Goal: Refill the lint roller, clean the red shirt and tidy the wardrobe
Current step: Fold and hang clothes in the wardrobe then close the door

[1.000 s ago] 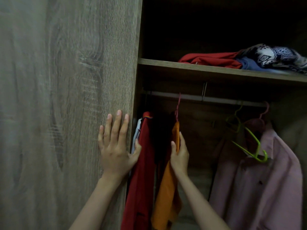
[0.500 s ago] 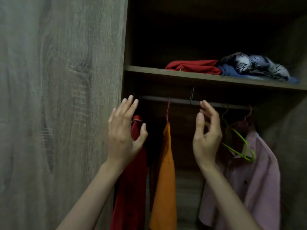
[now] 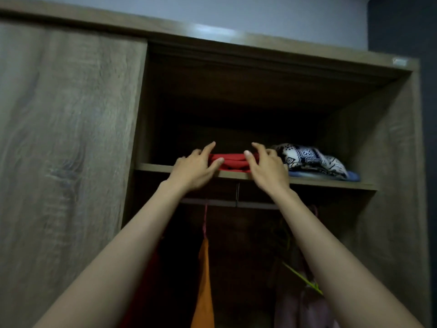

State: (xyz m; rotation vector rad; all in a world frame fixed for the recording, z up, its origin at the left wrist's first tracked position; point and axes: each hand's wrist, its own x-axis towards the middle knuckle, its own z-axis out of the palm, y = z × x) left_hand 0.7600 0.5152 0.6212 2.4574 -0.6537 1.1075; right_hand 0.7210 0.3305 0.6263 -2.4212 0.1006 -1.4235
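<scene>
Red shirt: a folded red cloth garment lying at the front edge of the wooden upper shelf of the wardrobe, left of the shelf's middle. I take it for the task's shirt, though a dark red garment also hangs lower left.

My left hand and right hand take one end each. The thumbs sit against the front fold and the fingers reach over the top, so each hand pinches the red shirt. It lies on the shelf, not lifted.

Change: half a second ago both hands were raised with loose fingers, holding nothing, in front of the metal hanging rail below the shelf. A second ago the left hand lay flat on the grey wood-grain sliding door and the right touched the hanging orange garment. Both have since risen to the shelf, and my view has tilted up with them.

Meaning: the hanging clothes are left alone. I judge that fetching the shirt down for cleaning is the step in hand.

Just to the right, touching or nearly so, lies a crumpled black-and-white patterned cloth over a blue cloth. A careless pull might drag these forward.
</scene>
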